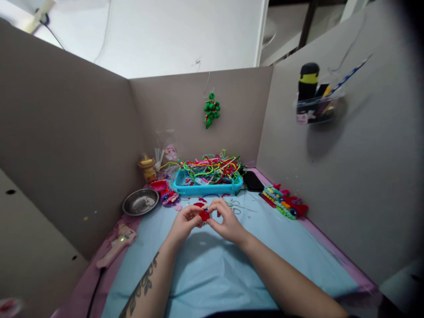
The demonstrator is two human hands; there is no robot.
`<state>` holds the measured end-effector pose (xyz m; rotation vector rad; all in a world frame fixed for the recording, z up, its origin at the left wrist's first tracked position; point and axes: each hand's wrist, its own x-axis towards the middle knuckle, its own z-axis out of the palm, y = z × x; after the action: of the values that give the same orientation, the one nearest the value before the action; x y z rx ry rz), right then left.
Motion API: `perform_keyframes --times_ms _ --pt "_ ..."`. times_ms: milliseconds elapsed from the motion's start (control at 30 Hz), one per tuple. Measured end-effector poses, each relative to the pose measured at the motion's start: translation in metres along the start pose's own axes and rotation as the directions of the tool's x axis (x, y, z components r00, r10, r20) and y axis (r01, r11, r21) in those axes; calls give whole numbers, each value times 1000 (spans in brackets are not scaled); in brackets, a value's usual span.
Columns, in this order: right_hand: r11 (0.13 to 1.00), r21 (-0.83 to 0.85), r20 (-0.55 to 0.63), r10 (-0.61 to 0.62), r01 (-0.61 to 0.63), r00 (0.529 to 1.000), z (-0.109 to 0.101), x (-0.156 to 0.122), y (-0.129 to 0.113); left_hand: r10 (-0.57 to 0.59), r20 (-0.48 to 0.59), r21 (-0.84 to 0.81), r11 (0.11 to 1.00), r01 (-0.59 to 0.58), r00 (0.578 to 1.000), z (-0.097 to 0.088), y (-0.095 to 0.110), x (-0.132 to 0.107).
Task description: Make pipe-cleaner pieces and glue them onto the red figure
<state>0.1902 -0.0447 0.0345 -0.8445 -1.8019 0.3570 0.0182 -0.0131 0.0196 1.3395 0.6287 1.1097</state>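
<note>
— What is lying at the far left?

— A pink glue gun is resting on the pink edge of the table, and a metal bowl is sitting just behind it, near the cardboard wall.

— And the hands?

— They are meeting over the blue mat, in the middle. The left hand is curling its fingers in and pinching a small red piece from its side. The right hand is pinching the same piece from the other side, fingertips pressed together on it.

— So where is the red piece sitting?

— It is being held between both hands, just above the mat and just in front of the blue tray.

— What is the tray holding?

— Fuzzy wires in many colours are spilling over its rim. A green ornament is hanging on the back wall above it.

— Further right?

— A black phone is lying beside the tray, and a row of colourful finished pieces is lying along the right wall. Higher up, a clear holder is sticking to that wall.
</note>
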Motion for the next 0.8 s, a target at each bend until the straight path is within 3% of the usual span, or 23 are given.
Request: perform_keyframes --times_ms 367,800 --pt "1000 -12 -8 -6 6 1000 1 -1 0 -24 -54 9 1000 24 998 1 3 -1" --pt "1000 -7 -17 -12 12 1000 2 -1 3 -48 -16 2 999 48 999 1 1 0"
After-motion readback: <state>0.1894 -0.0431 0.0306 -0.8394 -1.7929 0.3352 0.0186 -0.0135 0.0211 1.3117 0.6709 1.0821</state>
